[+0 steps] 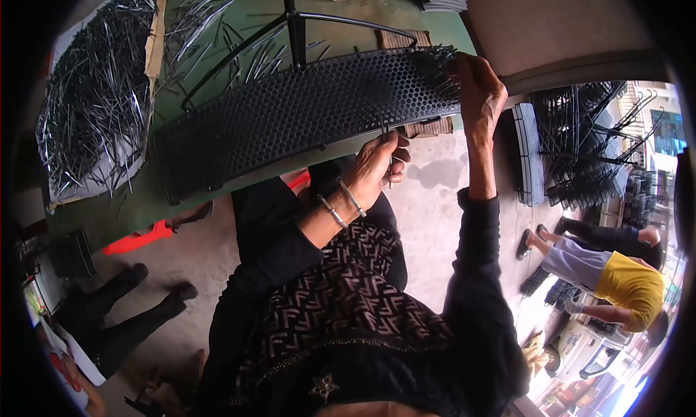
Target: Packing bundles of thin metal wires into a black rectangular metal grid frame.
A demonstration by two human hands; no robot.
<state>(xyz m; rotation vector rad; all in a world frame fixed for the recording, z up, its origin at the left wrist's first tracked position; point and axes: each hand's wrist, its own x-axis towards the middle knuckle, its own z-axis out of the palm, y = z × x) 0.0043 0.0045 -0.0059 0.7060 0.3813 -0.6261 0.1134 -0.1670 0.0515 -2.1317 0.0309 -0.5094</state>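
Observation:
A long black panel [283, 109] full of round holes lies slantwise before me along the bench's near edge. Dark, thin pieces are bunched in a bristly cluster [433, 63] at its right end. Over that end, my right hand [481, 94] is closed with bent fingers beside the cluster; its fingertips are mostly hidden, so what it pinches does not show. Just below the panel's near edge, my left hand [373, 167] is closed around a few thin dark strips [385, 129], whose tips stick up past the thumb.
A carton [94, 105] heaped with thin black strips stands at left, with more loose strips [199, 25] on the green bench [109, 217]. A black metal frame [296, 36] stands behind the panel. Black racks [580, 141] and a person in yellow [629, 290] are at right.

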